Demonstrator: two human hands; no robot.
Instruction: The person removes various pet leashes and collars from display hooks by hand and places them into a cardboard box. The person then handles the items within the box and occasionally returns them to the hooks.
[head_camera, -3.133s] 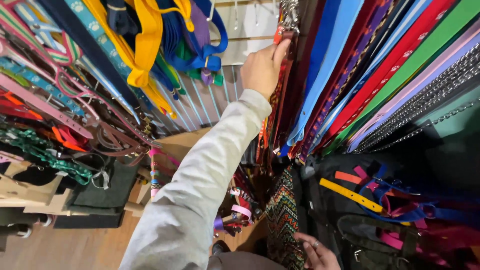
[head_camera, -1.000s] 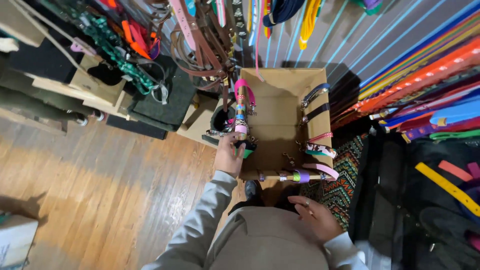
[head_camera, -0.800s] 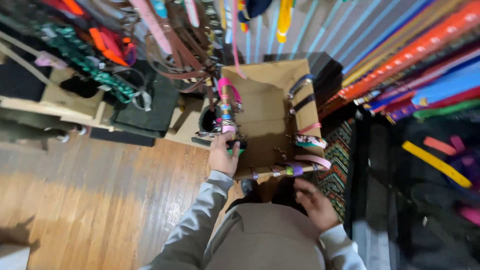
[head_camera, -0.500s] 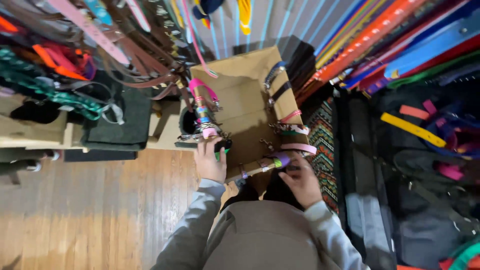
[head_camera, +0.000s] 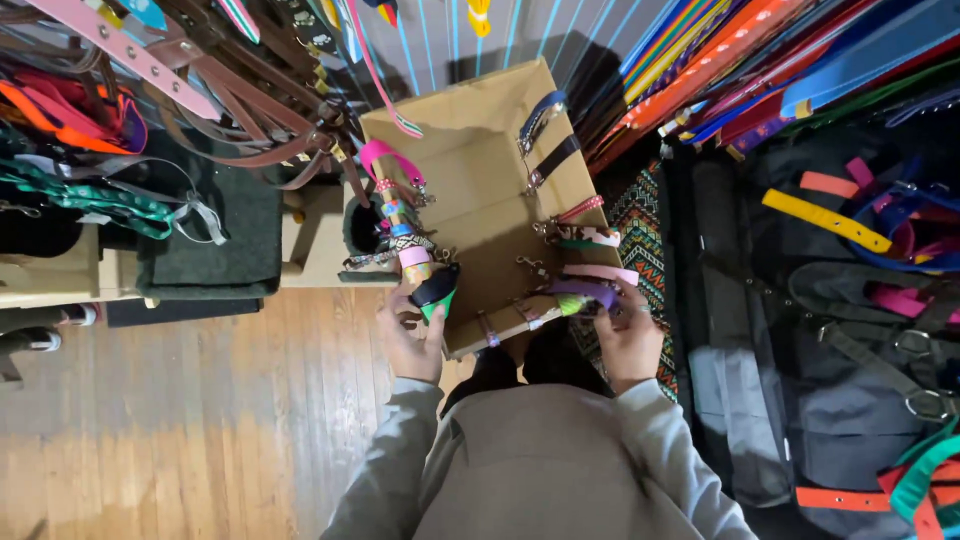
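An open cardboard box (head_camera: 480, 190) stands on the floor in front of me, with many coloured collars and leashes draped over its walls. My left hand (head_camera: 412, 335) is at the box's near left corner, with its fingers on a black and green collar (head_camera: 436, 289) hanging there. My right hand (head_camera: 628, 335) is at the near right corner, its fingers closed on a purple strap (head_camera: 585, 293) that lies over the rim beside a pink one (head_camera: 600, 271). I am in grey sleeves.
Brown, pink and orange leashes hang at the upper left (head_camera: 230, 90). Bright straps fan out at the upper right (head_camera: 760, 70). Dark bags with straps and buckles (head_camera: 850, 330) fill the right side. A patterned rug (head_camera: 640, 210) lies beside the box, on a wooden floor (head_camera: 200, 420).
My view dropped from the hanging leashes on the wall to the box on the floor. My left hand came down to the box's left corner and my right hand rose to the right rim.
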